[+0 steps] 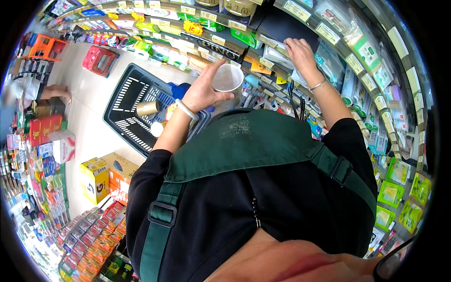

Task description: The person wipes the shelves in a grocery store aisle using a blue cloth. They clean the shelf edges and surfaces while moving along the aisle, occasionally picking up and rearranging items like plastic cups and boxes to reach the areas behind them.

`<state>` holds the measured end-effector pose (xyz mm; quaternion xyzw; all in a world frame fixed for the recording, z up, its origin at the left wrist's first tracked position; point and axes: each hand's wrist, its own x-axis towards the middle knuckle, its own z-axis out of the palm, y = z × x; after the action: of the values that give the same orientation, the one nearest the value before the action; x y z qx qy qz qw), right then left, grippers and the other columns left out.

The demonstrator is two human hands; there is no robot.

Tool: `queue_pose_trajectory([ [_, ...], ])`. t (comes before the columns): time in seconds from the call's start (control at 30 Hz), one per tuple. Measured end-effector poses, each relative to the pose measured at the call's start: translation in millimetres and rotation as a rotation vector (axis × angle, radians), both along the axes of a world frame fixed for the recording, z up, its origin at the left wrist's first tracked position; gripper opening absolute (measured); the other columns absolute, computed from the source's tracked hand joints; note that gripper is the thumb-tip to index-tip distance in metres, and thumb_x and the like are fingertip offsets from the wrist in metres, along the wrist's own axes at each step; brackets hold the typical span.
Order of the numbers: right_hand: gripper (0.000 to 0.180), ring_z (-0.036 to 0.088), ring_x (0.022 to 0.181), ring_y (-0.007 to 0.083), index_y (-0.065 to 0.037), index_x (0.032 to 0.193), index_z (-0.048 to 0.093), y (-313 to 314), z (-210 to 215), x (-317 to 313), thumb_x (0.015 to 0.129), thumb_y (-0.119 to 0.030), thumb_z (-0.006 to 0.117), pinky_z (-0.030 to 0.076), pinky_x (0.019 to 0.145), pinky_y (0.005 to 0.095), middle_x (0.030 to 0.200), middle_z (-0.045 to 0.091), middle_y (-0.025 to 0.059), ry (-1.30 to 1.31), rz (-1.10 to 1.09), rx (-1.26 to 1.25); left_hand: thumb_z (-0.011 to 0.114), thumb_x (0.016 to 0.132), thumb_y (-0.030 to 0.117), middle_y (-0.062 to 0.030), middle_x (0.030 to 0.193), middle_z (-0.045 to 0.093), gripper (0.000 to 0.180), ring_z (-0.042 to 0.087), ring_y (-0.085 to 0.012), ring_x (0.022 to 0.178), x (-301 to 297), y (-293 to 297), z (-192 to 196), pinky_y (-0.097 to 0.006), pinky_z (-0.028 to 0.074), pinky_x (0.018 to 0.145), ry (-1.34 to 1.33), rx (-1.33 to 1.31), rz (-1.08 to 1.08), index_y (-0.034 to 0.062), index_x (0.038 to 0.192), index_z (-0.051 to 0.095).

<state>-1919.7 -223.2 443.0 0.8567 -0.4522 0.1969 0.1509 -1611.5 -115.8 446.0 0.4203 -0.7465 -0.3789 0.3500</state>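
Note:
My left hand (pixel 203 94) is wrapped round a clear plastic cup (pixel 228 79), its round mouth facing up, in front of the shelves. A white bangle circles that wrist. Up at the shelf on the right, my right hand (pixel 300 52) reaches in with its fingers apart and bent downward over the goods. Nearest to it is a pale plastic-wrapped pack (pixel 278 54); whether the fingertips touch it I cannot tell. Below my left forearm stands a dark shopping basket (pixel 123 87) holding a tan cylinder (pixel 148 108) and a white round item (pixel 157 128).
Shelves with price tags (pixel 298 10) curve round the front and right, stocked with packs. Green packets (pixel 391 193) hang at the lower right. On the floor at left are a yellow carton (pixel 95 181) and a red bundle (pixel 99 60). Another person's leg (pixel 55 91) shows far left.

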Motion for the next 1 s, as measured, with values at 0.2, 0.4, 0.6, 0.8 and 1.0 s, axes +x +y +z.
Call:
queue_pose_trajectory([
  [0.2,0.013,0.050,0.071,0.0226,-0.010,0.075,0.046,-0.5,1.9,8.5,0.070,-0.013,0.058,0.041,0.063,0.0340,0.070,0.055,0.0026,-0.030,-0.001,0.043,0.077,0.057,0.018,-0.0160,0.121,0.041,0.083,0.039,-0.0271,0.113,-6.7,-6.9,-2.6,-0.033,0.032,0.094,0.004,-0.003,-0.026,0.0048,0.125,0.031],
  [0.4,0.012,0.048,0.071,0.0221,-0.012,0.075,0.049,-5.9,-5.1,21.0,0.070,-0.016,0.058,0.039,0.062,0.0339,0.068,0.051,0.0014,0.021,-0.040,-0.042,0.076,0.054,0.018,-0.0190,0.119,0.041,0.083,0.039,-0.0322,0.111,-15.7,-13.0,-1.6,-0.035,0.033,0.093,0.031,-0.017,-0.063,0.0038,0.124,0.033],
  [0.6,0.014,0.047,0.073,0.0209,-0.015,0.082,0.054,-1.9,-1.0,25.1,0.069,-0.016,0.058,0.037,0.061,0.0330,0.071,0.050,0.0009,0.027,-0.053,-0.093,0.076,0.055,0.019,-0.0193,0.118,0.040,0.083,0.039,-0.0326,0.111,-17.1,-17.7,0.8,-0.035,0.034,0.093,0.013,-0.022,-0.068,0.0035,0.123,0.032],
  [0.8,0.024,0.046,0.079,0.0211,-0.017,0.089,0.056,-0.8,-9.4,17.0,0.066,-0.011,0.056,0.037,0.066,0.0335,0.081,0.050,0.0010,0.104,-0.039,-0.123,0.077,0.055,0.021,-0.0195,0.118,0.039,0.083,0.039,-0.0329,0.111,-23.5,-30.3,7.6,-0.036,0.035,0.092,0.034,-0.113,0.001,0.0032,0.122,0.033],
  [1.0,0.035,0.045,0.089,0.0234,-0.014,0.099,0.056,17.8,3.9,9.5,0.065,-0.005,0.055,0.036,0.074,0.0352,0.090,0.051,0.0040,-0.072,-0.039,-0.046,0.076,0.054,0.014,-0.0183,0.122,0.036,0.077,0.040,-0.0323,0.111,-49.2,-54.4,27.9,-0.036,0.036,0.091,0.036,-0.450,0.159,0.0046,0.120,0.036],
])
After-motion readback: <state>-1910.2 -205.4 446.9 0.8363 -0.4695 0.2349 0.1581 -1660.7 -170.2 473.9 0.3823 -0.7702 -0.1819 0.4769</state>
